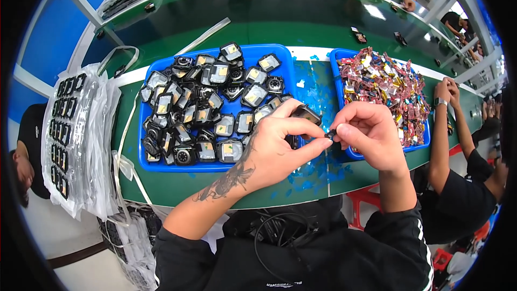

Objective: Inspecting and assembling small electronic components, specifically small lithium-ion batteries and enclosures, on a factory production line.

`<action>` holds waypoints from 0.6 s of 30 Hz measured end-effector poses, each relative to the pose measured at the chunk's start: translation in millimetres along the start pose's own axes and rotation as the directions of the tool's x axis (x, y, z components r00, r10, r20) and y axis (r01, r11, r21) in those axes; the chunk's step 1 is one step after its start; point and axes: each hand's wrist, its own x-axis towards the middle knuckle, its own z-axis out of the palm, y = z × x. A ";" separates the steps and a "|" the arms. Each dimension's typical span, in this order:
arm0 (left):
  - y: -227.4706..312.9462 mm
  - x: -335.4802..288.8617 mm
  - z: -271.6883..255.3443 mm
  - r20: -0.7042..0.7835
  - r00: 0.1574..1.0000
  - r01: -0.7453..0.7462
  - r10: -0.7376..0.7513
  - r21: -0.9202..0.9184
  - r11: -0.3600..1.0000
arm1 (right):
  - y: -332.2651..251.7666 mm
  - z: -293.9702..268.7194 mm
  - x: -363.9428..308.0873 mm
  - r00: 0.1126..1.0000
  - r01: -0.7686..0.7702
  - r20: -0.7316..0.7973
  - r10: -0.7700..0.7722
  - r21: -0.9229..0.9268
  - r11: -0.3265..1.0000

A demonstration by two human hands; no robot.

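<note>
My left hand, with a tattooed forearm, is closed around a black smartwatch case that shows above its index finger. Its thumb and index fingertips meet at a small black part. My right hand pinches the same small part from the other side, fingers curled. What that part is, is too small to make out. Under and left of my left hand, a blue tray holds a heap of black smartwatch cases, many with clear film and yellow labels.
Right of my hands stands a blue bin heaped with small pink and gold parts. Blue film scraps litter the green table. Stacked plastic trays stand at the left. Beyond, a green conveyor carries scattered pieces; co-workers sit nearby.
</note>
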 end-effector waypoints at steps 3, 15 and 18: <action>-0.4 -0.1 0.0 0.030 0.998 -0.062 0.060 0.063 0.996 | -1.9 -1.7 0.6 0.997 -0.060 0.055 0.060 0.004 0.998; -4.1 1.4 6.7 -0.050 0.999 -0.004 0.004 -0.006 1.000 | 30.5 -1.7 8.4 0.944 0.049 -0.094 -0.316 -0.908 0.416; -11.6 -0.6 8.4 -0.145 0.986 0.068 -0.086 -0.131 0.989 | 20.6 11.7 10.8 0.888 0.133 -0.216 -0.406 -0.723 0.677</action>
